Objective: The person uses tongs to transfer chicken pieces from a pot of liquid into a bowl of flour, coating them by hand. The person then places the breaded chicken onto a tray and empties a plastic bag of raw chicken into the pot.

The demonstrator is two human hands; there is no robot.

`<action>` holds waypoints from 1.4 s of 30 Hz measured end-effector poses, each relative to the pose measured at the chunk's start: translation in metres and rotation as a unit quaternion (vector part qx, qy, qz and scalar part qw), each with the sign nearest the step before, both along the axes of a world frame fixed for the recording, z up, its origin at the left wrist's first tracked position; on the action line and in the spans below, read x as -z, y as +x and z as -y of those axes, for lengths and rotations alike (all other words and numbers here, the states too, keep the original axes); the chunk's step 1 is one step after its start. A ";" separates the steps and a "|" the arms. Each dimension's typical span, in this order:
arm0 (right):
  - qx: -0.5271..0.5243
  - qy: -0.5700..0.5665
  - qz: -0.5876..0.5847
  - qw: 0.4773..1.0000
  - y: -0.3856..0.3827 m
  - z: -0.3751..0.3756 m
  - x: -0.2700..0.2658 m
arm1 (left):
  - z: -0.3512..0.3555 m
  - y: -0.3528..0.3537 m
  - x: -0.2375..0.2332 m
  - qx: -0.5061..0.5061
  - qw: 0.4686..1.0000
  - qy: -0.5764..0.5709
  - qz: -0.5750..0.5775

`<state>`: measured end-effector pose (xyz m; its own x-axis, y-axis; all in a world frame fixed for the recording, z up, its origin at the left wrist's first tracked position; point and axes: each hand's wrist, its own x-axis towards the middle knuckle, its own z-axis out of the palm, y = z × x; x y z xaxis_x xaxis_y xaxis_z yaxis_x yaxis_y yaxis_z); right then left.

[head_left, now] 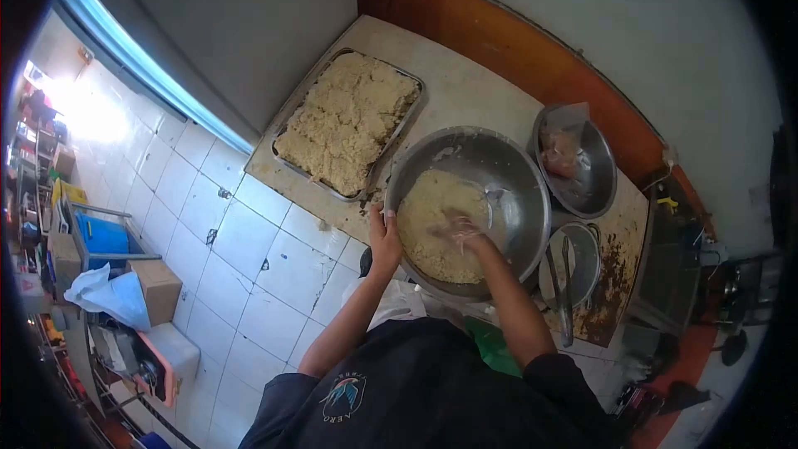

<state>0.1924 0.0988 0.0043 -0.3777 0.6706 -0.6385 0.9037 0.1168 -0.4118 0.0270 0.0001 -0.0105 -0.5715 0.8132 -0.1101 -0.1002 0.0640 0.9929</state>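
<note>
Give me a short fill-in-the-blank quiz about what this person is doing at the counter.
1. The left hand grips the ____ of the large steel bowl.
2. The right hand works the crumbly mixture inside that same ____.
3. The metal tray, heaped with similar mixture to the left of the bowl, is ____ in shape.
Missing words: rim; bowl; rectangular.

tabletop (pixel 474 91): large bowl (pixel 515 175) nearest the person, mixture (pixel 432 216) in it. tray (pixel 290 119) left of the bowl and further back. smaller bowl (pixel 600 179) behind on the right; pot (pixel 583 254) before it, utensils (pixel 565 283) inside.
</note>
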 end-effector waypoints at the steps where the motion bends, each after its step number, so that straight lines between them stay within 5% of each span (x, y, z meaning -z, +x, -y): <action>1: 0.003 0.002 0.000 1.000 -0.005 0.002 0.000 | 0.000 0.001 -0.003 -0.010 1.000 -0.002 -0.022; 4: 0.097 -0.156 -0.015 0.983 -0.011 0.005 0.000 | 0.002 0.001 -0.014 -0.017 1.000 -0.003 -0.012; 6: 0.205 -0.311 -0.180 0.910 -0.001 -0.003 -0.008 | 0.002 -0.001 -0.016 -0.021 1.000 -0.004 0.023; 13: 0.130 -0.097 -0.337 0.928 0.059 -0.005 0.011 | 0.005 0.000 -0.012 -0.021 0.999 0.026 -0.020; 15: -0.250 0.054 -0.258 0.932 0.061 -0.009 -0.027 | 0.008 -0.001 -0.009 -0.024 0.999 0.022 -0.028; 16: -0.250 0.051 -0.256 0.932 0.054 -0.014 -0.038 | 0.008 -0.002 -0.012 -0.017 0.999 0.000 -0.028; 18: -0.061 -0.152 -0.267 0.950 0.023 -0.028 -0.050 | 0.008 -0.001 -0.008 -0.011 0.999 -0.022 -0.027; 20: -0.060 0.024 -0.184 0.981 -0.011 -0.038 -0.005 | 0.006 -0.002 0.006 -0.013 0.998 0.014 -0.059; 21: -0.057 0.025 -0.186 0.981 -0.025 -0.038 0.022 | 0.007 -0.003 0.004 -0.010 0.998 0.015 -0.061; 23: -0.209 0.067 -0.043 0.975 -0.048 -0.041 0.059 | 0.007 -0.003 -0.001 -0.003 0.999 0.005 -0.041; 27: -0.405 -0.110 0.137 0.897 -0.066 -0.034 -0.049 | 0.010 -0.007 0.000 0.030 0.999 -0.014 0.011; 29: -0.309 -0.028 0.045 0.950 -0.036 -0.038 -0.075 | 0.011 -0.005 -0.011 0.043 0.998 -0.033 0.037; 31: -0.256 -0.054 -0.026 0.965 -0.016 -0.029 -0.044 | 0.009 0.000 -0.008 0.005 1.000 -0.014 -0.001; 32: -0.169 0.152 -0.091 0.969 -0.004 -0.008 0.008 | 0.007 0.001 -0.007 -0.029 0.999 0.002 -0.044; 33: -0.072 0.350 -0.152 0.922 0.005 0.010 0.038 | 0.005 0.001 -0.006 -0.031 0.999 0.003 -0.044; 34: -0.071 0.350 -0.152 0.922 0.004 0.029 0.036 | 0.005 0.002 -0.006 -0.038 0.998 0.011 -0.044; 36: -0.117 0.377 0.051 0.917 -0.004 0.060 0.025 | 0.002 0.003 -0.002 -0.038 0.998 0.019 -0.047; 39: -0.132 0.458 0.003 0.879 0.007 0.049 0.017 | 0.004 0.000 0.004 -0.016 1.000 0.018 0.011; 40: -0.132 0.462 0.003 0.877 0.013 0.032 0.009 | 0.000 0.000 0.003 -0.024 1.000 0.014 -0.007; 42: 0.109 0.085 -0.040 0.990 0.030 0.010 -0.008 | 0.005 0.006 0.000 -0.040 0.999 0.003 -0.021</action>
